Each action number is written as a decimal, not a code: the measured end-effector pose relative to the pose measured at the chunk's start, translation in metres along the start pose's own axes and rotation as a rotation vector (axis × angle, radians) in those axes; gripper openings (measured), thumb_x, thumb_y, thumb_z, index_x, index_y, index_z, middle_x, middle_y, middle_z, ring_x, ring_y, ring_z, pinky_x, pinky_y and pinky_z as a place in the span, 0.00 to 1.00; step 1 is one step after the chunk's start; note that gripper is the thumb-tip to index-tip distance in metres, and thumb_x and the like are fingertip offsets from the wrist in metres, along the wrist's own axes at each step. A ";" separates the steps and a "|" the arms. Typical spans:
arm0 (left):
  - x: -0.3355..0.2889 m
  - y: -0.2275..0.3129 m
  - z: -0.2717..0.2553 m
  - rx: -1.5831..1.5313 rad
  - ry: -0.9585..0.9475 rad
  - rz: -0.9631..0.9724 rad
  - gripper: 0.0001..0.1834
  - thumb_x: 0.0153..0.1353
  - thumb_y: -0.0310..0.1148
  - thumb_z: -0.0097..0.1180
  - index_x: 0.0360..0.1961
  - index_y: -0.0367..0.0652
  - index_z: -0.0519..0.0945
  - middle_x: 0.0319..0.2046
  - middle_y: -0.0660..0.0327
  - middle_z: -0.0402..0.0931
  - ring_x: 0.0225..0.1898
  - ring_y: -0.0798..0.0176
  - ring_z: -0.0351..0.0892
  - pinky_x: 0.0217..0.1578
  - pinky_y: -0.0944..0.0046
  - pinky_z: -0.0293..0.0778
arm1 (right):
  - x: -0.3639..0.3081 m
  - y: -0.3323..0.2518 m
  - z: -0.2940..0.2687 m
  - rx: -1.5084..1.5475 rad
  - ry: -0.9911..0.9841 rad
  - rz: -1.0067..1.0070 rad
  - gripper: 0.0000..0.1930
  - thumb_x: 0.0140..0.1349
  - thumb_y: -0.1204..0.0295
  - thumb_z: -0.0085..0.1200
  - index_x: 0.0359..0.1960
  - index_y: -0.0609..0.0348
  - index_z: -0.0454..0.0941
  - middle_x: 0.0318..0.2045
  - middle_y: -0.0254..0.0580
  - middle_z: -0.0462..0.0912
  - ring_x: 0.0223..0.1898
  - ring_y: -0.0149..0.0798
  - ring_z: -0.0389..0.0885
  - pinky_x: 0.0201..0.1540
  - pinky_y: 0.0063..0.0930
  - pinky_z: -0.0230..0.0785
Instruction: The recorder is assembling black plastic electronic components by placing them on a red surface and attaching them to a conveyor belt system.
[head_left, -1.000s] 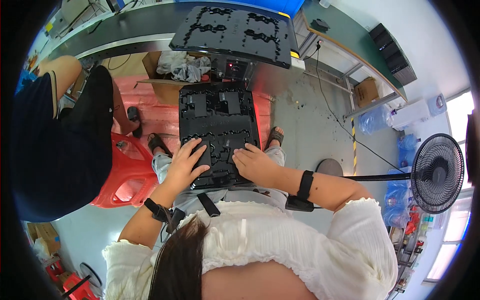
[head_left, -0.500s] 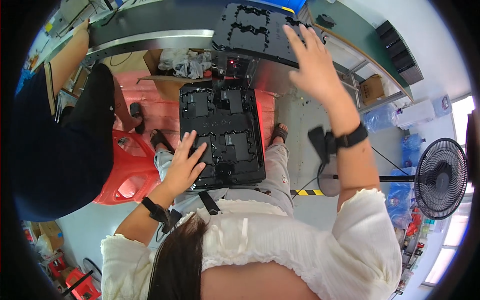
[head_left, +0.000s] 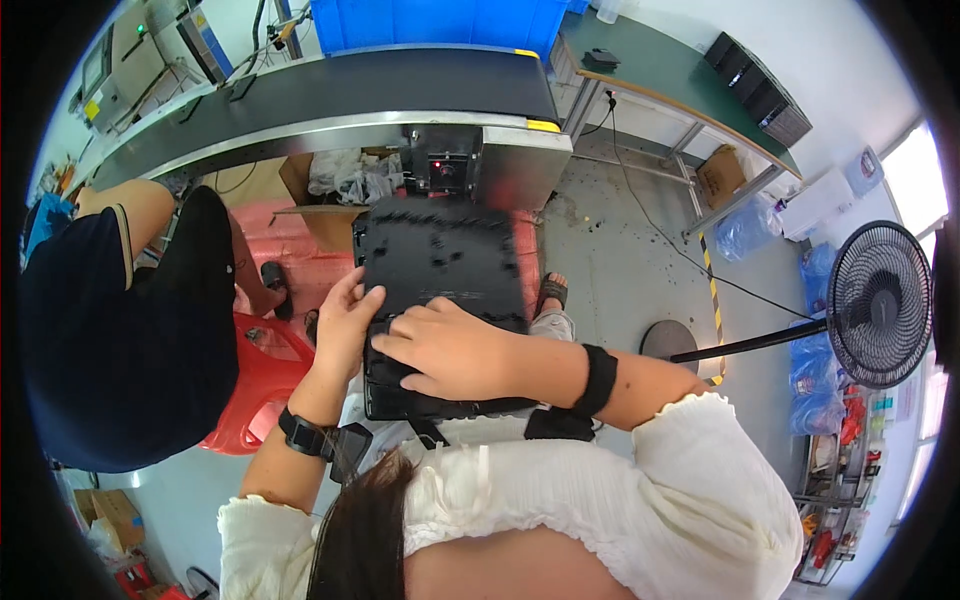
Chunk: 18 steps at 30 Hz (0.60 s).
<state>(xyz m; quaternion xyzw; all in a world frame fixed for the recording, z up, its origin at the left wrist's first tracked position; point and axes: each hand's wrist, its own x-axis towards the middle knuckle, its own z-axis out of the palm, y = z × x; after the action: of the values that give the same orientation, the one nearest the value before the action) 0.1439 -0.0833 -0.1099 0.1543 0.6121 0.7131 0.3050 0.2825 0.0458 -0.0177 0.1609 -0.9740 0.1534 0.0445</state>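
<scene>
A black moulded plastic tray (head_left: pixel 445 250), blurred by motion, lies over the black tray stack (head_left: pixel 375 395) on my lap. My left hand (head_left: pixel 345 325) is at the left edge of the upper tray, its thumb over the rim and its fingers along the side. Across the near part of the tray reaches my right hand (head_left: pixel 445 350), fingers curled down against the black plastic. My right palm hides part of the tray's near side. The recesses of the tray below are mostly covered.
Ahead runs a conveyor belt (head_left: pixel 330 95) with a blue bin (head_left: pixel 430 25) behind it. Another person (head_left: pixel 130 330) sits at my left by a red stool (head_left: pixel 265 380). A cardboard box (head_left: pixel 325 225) holds clear bags. A fan (head_left: pixel 880 305) stands at my right.
The tray at the conveyor's end is now over the stack on my lap. My right hand has come down from there. My left hand has shifted to the tray's left edge.
</scene>
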 end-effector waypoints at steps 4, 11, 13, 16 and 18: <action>0.010 -0.025 -0.036 0.104 0.126 0.112 0.19 0.61 0.27 0.51 0.53 0.31 0.71 0.38 0.62 0.76 0.37 0.72 0.73 0.40 0.73 0.68 | -0.039 0.025 0.016 0.410 0.194 0.203 0.19 0.56 0.63 0.55 0.47 0.59 0.73 0.40 0.47 0.76 0.44 0.43 0.75 0.45 0.36 0.67; 0.049 -0.084 -0.047 0.174 0.050 -0.031 0.18 0.63 0.31 0.48 0.53 0.35 0.71 0.43 0.61 0.76 0.41 0.67 0.75 0.44 0.69 0.70 | -0.060 0.121 0.107 0.241 0.494 0.906 0.31 0.55 0.51 0.54 0.49 0.70 0.71 0.36 0.56 0.79 0.39 0.52 0.78 0.44 0.36 0.70; 0.045 -0.067 -0.032 -0.096 -0.017 -0.129 0.18 0.63 0.33 0.47 0.52 0.36 0.71 0.43 0.59 0.77 0.41 0.63 0.77 0.44 0.66 0.71 | -0.055 0.137 0.109 1.009 0.438 1.037 0.40 0.54 0.44 0.53 0.52 0.75 0.68 0.40 0.58 0.78 0.43 0.49 0.77 0.47 0.35 0.68; 0.052 -0.061 -0.039 -0.139 0.007 -0.381 0.20 0.62 0.36 0.48 0.52 0.38 0.71 0.43 0.58 0.76 0.42 0.61 0.77 0.43 0.61 0.73 | -0.040 0.152 0.126 1.211 0.480 1.016 0.36 0.60 0.47 0.47 0.52 0.74 0.66 0.44 0.58 0.76 0.48 0.48 0.75 0.51 0.35 0.65; 0.047 -0.064 -0.032 -0.210 -0.007 -0.442 0.25 0.60 0.45 0.52 0.52 0.39 0.70 0.45 0.57 0.75 0.43 0.61 0.76 0.43 0.60 0.74 | -0.031 0.146 0.130 1.222 0.565 1.004 0.34 0.62 0.48 0.44 0.53 0.74 0.65 0.45 0.60 0.76 0.49 0.50 0.75 0.52 0.36 0.64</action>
<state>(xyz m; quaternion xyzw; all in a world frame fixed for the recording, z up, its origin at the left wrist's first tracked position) 0.1049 -0.0746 -0.1849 -0.0133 0.5524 0.6884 0.4699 0.2594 0.1466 -0.1867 -0.3404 -0.6276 0.6901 0.1182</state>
